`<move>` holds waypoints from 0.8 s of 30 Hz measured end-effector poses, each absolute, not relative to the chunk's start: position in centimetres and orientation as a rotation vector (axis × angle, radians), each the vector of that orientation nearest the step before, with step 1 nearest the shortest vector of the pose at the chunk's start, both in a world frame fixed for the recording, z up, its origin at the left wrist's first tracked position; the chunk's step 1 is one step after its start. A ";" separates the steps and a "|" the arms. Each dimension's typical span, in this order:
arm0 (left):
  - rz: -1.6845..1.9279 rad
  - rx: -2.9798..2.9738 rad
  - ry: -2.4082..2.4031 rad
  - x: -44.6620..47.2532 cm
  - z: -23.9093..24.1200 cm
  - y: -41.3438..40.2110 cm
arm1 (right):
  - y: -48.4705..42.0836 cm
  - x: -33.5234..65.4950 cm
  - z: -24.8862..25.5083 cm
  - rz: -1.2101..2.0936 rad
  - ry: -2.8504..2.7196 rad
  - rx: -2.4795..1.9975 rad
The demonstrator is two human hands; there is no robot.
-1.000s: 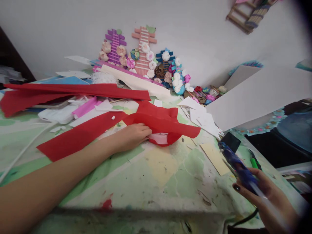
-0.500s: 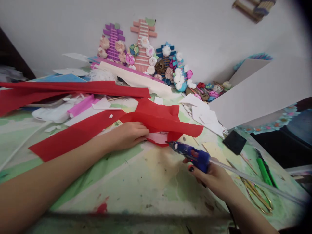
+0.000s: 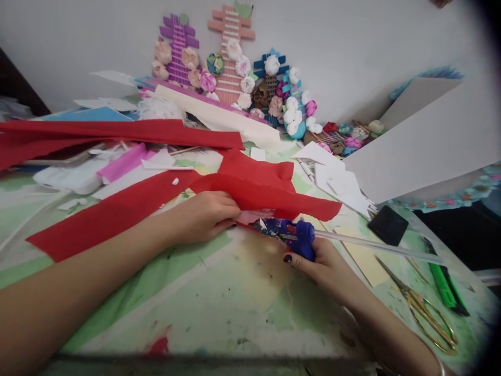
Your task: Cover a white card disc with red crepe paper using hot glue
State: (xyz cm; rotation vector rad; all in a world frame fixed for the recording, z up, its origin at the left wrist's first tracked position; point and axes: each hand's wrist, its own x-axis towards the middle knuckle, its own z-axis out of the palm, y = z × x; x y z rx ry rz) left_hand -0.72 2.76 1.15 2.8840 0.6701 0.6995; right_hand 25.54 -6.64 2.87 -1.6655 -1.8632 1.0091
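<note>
My left hand (image 3: 209, 215) lies on the table with its fingers closed on the near edge of a red crepe paper (image 3: 258, 190). Inside that paper's fold a pale piece (image 3: 252, 215) shows in part. In my right hand (image 3: 332, 269) is a blue hot glue gun (image 3: 301, 241), gripped by its handle. Its nozzle points left at the paper's near edge, close to my left fingertips; whether it touches is unclear. A long clear glue stick (image 3: 371, 249) sticks out of the gun's back. A loose red strip (image 3: 105, 216) stretches left behind my left forearm.
Gold-handled scissors (image 3: 425, 313) and a green cutter knife (image 3: 442, 284) lie at the right, near a black square (image 3: 388, 225). White paper scraps (image 3: 332, 177) and a large white board (image 3: 422, 141) are behind. More red paper (image 3: 129, 130) and decorated craft pieces (image 3: 230, 57) line the back.
My right hand has moved the glue gun left along the paper's near edge, towards my left hand. The glue gun now lies more level. My left hand stays on the paper.
</note>
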 end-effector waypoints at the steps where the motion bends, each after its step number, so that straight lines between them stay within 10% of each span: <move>1: 0.697 2.888 0.669 -0.7 1.2 2.8 | -6.6 25.6 2.9 1.014 -1.866 -1.661; 24: 0.668 2.859 0.735 -0.6 1.2 2.7 | -8.6 29.0 2.5 1.083 -1.695 -1.870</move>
